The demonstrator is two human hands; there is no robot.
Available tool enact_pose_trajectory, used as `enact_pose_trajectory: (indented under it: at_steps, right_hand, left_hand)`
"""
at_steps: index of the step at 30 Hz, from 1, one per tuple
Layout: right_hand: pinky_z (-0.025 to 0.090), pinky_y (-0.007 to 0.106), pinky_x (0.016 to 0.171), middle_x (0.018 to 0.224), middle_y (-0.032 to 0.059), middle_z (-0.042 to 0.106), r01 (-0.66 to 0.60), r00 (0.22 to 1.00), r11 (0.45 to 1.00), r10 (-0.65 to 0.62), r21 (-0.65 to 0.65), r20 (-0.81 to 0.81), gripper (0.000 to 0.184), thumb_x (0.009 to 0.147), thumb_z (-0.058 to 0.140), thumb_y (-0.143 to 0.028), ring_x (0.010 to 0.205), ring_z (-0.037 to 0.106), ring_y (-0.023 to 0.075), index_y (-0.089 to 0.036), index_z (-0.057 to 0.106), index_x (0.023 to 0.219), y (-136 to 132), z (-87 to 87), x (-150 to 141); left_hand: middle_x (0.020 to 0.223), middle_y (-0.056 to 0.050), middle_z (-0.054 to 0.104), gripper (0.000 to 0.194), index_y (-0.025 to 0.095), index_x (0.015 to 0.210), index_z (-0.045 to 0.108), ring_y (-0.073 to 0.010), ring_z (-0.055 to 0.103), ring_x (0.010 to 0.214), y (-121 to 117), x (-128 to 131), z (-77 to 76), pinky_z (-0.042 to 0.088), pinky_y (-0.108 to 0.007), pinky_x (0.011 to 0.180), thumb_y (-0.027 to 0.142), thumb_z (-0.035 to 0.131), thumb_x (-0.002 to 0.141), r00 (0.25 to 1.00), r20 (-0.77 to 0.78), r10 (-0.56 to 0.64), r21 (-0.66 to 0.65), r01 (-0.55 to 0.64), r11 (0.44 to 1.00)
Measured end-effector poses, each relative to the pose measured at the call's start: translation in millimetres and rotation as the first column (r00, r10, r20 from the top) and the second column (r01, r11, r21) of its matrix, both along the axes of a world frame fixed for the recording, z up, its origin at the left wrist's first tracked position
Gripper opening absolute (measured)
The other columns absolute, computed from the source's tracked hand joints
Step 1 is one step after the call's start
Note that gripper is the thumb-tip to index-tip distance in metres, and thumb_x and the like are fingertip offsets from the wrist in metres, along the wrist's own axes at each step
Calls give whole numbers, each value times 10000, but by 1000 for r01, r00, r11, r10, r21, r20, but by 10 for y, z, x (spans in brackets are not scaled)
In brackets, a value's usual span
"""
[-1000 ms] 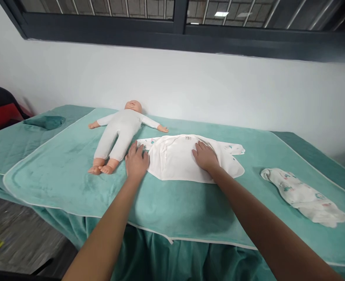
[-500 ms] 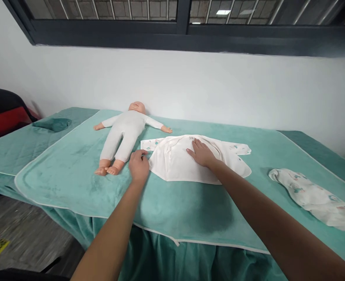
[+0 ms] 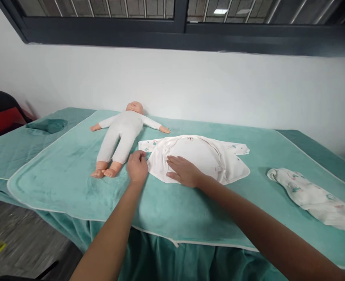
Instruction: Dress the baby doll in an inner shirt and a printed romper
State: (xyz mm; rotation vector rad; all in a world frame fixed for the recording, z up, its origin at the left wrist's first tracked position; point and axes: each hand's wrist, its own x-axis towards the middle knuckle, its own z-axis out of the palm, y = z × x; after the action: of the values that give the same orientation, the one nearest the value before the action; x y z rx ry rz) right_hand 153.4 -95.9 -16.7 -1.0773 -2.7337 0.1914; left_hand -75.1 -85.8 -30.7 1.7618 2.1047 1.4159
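Observation:
A white baby shirt (image 3: pixel 198 154) lies spread open on the green blanket, its printed sleeves stretched to both sides and a small label at the neckline. My left hand (image 3: pixel 137 166) is closed at the shirt's left edge, just below the sleeve; its fingertips are partly hidden. Flat on the lower left part of the shirt rests my right hand (image 3: pixel 184 171), fingers extended. A baby doll (image 3: pixel 121 130) in a white bodysuit lies on its back to the left of the shirt, with bare hands and feet.
A rolled or folded printed white garment (image 3: pixel 313 197) lies at the right. The green blanket (image 3: pixel 58 171) covers the table, which stands against a white wall under a dark window frame. A red and black chair back (image 3: pixel 4 113) stands at far left.
My right hand has slid left and toward me over the shirt, from near the neckline to its lower left part. The left hand stays at the shirt's edge.

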Motion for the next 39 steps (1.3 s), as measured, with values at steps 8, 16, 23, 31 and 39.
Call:
enact_pose_trajectory:
  at_steps: [8, 16, 23, 31, 39]
  right_hand:
    - [281, 466, 1201, 1560, 150, 384, 20, 995, 999, -23, -29, -96, 638, 1020, 311, -536, 1469, 320, 245, -132, 394, 1506, -505, 37, 65]
    - [247, 556, 1188, 1603, 235, 226, 565, 821, 821, -569, 85, 45, 786, 999, 245, -603, 1513, 129, 346, -16, 340, 1512, -577, -224, 935]
    - [219, 514, 1218, 1589, 199, 302, 554, 831, 826, -556, 103, -14, 770, 996, 237, -605, 1507, 197, 305, -48, 351, 1517, -777, -255, 966]
    - [369, 473, 1165, 1545, 109, 424, 503, 736, 807, -587, -309, -336, 652, 953, 380, -597, 1417, 412, 274, -207, 439, 1472, -256, -69, 449]
    - [523, 407, 981, 1366, 106, 582, 396, 636, 844, -537, -362, -555, 552, 977, 314, -534, 1200, 590, 265, -200, 487, 1381, 1221, 204, -545]
  left_hand:
    - [891, -63, 708, 255, 206, 859, 685, -240, 625, 897, 19, -9, 9, 467, -361, 843, 133, 447, 804, 1000, -16, -9, -21, 9, 1000]
    - [892, -58, 713, 253, 208, 822, 687, -234, 627, 891, 8, -9, 32, 467, -357, 839, 139, 446, 794, 1000, 6, -13, -34, 14, 999]
    - [894, -62, 717, 254, 203, 808, 677, -240, 632, 911, 4, -30, 9, 473, -370, 862, 133, 434, 792, 999, 24, -36, -23, 37, 999]
    - [930, -42, 743, 265, 209, 852, 691, -223, 665, 917, -31, -21, 71, 518, -357, 863, 106, 455, 789, 994, 42, -97, -72, 100, 992]
    - [1436, -97, 536, 428, 237, 1246, 612, -304, 433, 1389, 146, -649, 715, 375, -455, 1143, 209, 590, 820, 948, -259, -183, -68, 171, 983]
